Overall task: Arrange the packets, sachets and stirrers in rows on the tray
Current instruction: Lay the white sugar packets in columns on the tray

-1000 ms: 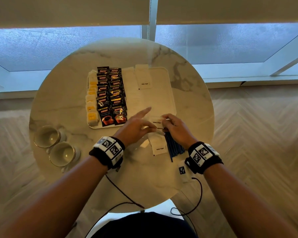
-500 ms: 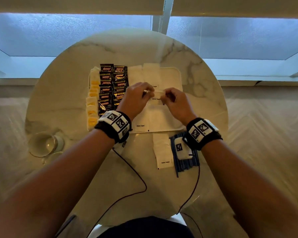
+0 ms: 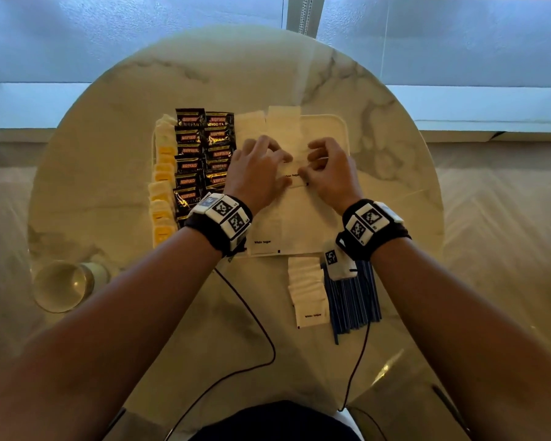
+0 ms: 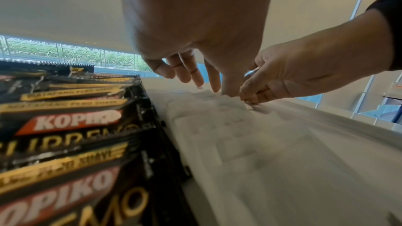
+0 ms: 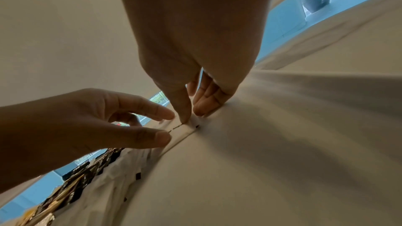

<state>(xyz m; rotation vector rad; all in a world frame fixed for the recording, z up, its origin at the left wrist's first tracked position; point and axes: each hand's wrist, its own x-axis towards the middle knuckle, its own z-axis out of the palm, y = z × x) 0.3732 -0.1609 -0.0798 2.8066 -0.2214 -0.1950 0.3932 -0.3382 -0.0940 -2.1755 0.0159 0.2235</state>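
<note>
Both hands are up over the tray (image 3: 337, 122) now, having left the table edge near the loose sugar pile: the left hand (image 3: 258, 173) and right hand (image 3: 330, 173) sit close together, each pinching an end of one white sugar sachet (image 3: 295, 178) and pressing it down into the second white row, right of the black coffee packets (image 3: 204, 154). That row grows by one, I'd say, while more sachets (image 3: 307, 294) and the blue stirrers (image 3: 352, 303) wait off the tray's near edge.
</note>
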